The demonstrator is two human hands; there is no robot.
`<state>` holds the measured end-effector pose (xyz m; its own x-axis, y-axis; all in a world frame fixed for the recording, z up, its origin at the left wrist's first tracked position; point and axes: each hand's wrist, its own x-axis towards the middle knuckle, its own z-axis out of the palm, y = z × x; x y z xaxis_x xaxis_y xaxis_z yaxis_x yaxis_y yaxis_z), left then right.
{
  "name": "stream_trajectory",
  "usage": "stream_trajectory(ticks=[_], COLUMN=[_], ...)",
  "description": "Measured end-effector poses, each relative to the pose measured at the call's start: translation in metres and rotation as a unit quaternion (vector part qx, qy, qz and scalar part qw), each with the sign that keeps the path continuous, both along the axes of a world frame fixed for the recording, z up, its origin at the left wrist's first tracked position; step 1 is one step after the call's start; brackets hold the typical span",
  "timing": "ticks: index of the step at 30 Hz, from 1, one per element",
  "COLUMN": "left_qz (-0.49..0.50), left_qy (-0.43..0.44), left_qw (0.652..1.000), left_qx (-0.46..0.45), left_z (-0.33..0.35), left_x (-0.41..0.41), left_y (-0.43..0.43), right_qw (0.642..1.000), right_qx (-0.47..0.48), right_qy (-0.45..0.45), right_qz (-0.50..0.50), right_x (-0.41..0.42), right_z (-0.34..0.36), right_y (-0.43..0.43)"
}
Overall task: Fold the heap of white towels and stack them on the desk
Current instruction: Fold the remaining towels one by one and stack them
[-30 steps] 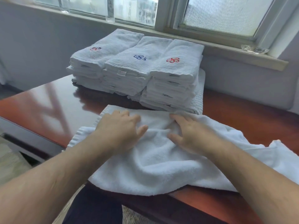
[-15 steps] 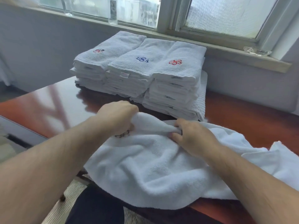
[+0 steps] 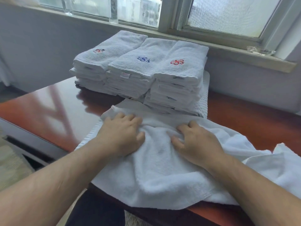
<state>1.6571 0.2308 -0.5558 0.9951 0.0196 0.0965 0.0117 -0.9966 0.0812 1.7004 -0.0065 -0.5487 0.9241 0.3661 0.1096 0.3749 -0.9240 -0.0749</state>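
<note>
Left hand (image 3: 121,136) palm down on the loose white towel (image 3: 162,180), fingers relaxed and slightly bent, pinching nothing, just pressing. Right hand (image 3: 195,144) just beside it, apart from it, also on top of the towel, fingers spread and a bit bent, tips on the cloth, no grasp. Small ridge of bunched fabric between the two hands. The towel lies under both hands on the table (image 3: 48,111). Its near edge hangs over the table edge below the wrists, and the rest trails off crumpled to the right of the right hand. A flat corner sticks out past the left hand's fingertips. Just beyond both hands are the folded stacks (image 3: 146,74), three side by side and touching, with a small embroidered flower on each top towel: red-blue, blue, red. The towel's far edge reaches the foot of the stacks. Window sill (image 3: 244,51) behind the stacks.
</note>
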Motion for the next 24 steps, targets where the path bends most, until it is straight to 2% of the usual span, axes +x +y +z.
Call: stream_trajectory(ticks=[2, 4, 6, 8, 12, 14, 16, 19, 20, 22, 24], left_qz=[0.020, 0.033, 0.028, 0.007, 0.008, 0.010, -0.016, -0.088, -0.110, -0.164, -0.242], left_qy=[-0.024, -0.032, -0.011, 0.021, 0.062, 0.047, -0.005, -0.088, -0.095, -0.092, -0.067], left_qw=[0.999, 0.999, 0.997, 0.996, 0.998, 0.998, 0.999, 0.989, 0.985, 0.974, 0.955], left_qx=[0.006, 0.022, 0.074, 0.088, -0.024, -0.039, -0.038, -0.076, -0.097, -0.125, -0.155], left_z=[0.010, 0.016, 0.013, 0.006, -0.006, -0.008, -0.007, -0.004, -0.003, 0.000, 0.004], left_x=[0.001, 0.002, 0.003, 0.005, 0.015, 0.020, 0.020, 0.016, 0.014, 0.012, 0.013], left_y=[-0.001, -0.002, -0.002, -0.002, -0.003, -0.007, -0.017, -0.040, -0.049, -0.069, -0.092], right_qw=[0.999, 0.997, 0.994, 0.996, 0.996, 0.992, 0.989, 0.983, 0.986, 0.996, 0.997], right_qx=[0.042, 0.056, 0.051, 0.032, -0.015, -0.009, 0.035, 0.155, 0.154, 0.083, 0.016], right_qy=[0.027, -0.014, -0.061, -0.036, 0.072, 0.107, 0.114, 0.061, 0.022, -0.041, -0.036], right_qz=[0.022, 0.046, 0.070, 0.070, 0.058, 0.071, 0.091, 0.080, 0.062, 0.009, -0.064], right_x=[0.000, -0.001, -0.001, -0.001, 0.008, 0.014, 0.018, 0.012, 0.010, 0.006, -0.001], right_z=[0.007, 0.009, 0.007, 0.002, -0.005, -0.004, 0.000, 0.009, 0.012, 0.019, 0.027], right_y=[0.001, 0.000, 0.001, 0.002, 0.000, -0.004, -0.009, -0.026, -0.036, -0.062, -0.092])
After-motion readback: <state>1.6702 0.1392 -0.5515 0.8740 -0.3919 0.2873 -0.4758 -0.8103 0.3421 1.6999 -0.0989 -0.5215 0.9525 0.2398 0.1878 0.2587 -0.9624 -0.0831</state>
